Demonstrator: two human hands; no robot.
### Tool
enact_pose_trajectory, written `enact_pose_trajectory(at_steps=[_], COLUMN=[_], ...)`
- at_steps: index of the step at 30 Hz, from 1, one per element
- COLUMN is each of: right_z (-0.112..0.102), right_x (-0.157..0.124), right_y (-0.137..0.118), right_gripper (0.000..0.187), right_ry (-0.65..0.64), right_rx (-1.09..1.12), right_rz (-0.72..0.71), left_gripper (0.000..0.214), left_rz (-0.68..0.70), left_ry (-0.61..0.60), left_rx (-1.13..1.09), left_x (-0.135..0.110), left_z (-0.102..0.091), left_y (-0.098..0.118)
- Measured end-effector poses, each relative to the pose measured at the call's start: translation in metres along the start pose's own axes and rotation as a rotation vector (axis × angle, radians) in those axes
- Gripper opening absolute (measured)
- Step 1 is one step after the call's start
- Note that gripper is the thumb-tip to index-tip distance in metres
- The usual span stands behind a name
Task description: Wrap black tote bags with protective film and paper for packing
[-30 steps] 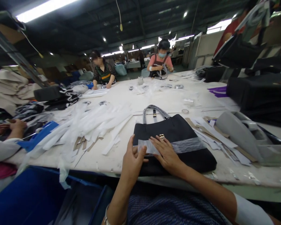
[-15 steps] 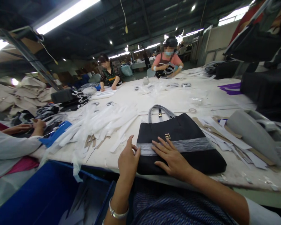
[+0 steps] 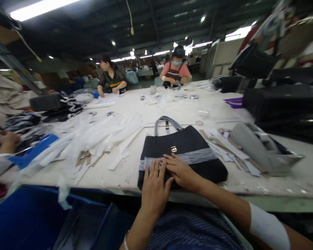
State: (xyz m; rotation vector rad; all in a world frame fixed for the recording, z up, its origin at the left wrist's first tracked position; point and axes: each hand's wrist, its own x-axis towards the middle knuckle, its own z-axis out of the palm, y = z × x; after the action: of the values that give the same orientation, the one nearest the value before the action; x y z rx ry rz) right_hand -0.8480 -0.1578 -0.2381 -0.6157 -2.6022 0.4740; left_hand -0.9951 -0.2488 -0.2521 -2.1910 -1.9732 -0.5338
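Leftward no longer: the left hand (image 3: 154, 184), which half a second ago was curling at the bag's left edge, is now lying up on the bag (image 3: 187, 139) beside the right hand (image 3: 181, 172), so both palms are bearing down on the same spot. Judging from that, the work is passing from lining up the band's end to smoothing it flat.

Going by size, the table (image 3: 187, 109) is stretching away under the bag in every direction. White strips (image 3: 101, 133) are sprawling left of the bag, and a grey dispenser (image 3: 255, 147) is sitting to its right on a scatter of paper scraps. A co-worker's hand (image 3: 7, 139) is working far left of the bag (not the wearer's own).

The black bag is lying flat at the table's near edge, its handle (image 3: 167, 121) pointing away. A pale translucent band (image 3: 198, 157) is running across its front, just below the gold clasp (image 3: 173, 149).

Left fingers are lying straight and close together, flat on the band's left part, gripping nothing. Right fingers are stretching out slightly spread, tips pointing left and touching the left hand's fingers, also flat on the band. The band's right stretch is showing bare beyond them.
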Motion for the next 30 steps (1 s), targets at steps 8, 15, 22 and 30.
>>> enact_pose_trajectory(at_steps=[8, 15, 22, 30], right_z=[-0.127, -0.216, -0.215, -0.237], right_x=[-0.107, -0.188, -0.178, -0.18], right_y=[0.04, 0.115, 0.114, 0.087], right_gripper=[0.035, 0.027, 0.032, 0.017], right_ry=[0.452, 0.621, 0.77, 0.949], right_rx=[-0.296, -0.278, 0.466, 0.557], right_rz=[0.437, 1.12, 1.376, 1.253], left_gripper=[0.057, 0.057, 0.057, 0.057], left_rz=[0.05, 0.021, 0.059, 0.085], left_ry=[0.085, 0.09, 0.128, 0.151], left_rx=[-0.009, -0.035, -0.016, 0.04], left_x=[-0.002, -0.001, -0.003, -0.003], left_z=[0.015, 0.011, 0.014, 0.014], left_y=[-0.008, -0.003, -0.007, -0.008])
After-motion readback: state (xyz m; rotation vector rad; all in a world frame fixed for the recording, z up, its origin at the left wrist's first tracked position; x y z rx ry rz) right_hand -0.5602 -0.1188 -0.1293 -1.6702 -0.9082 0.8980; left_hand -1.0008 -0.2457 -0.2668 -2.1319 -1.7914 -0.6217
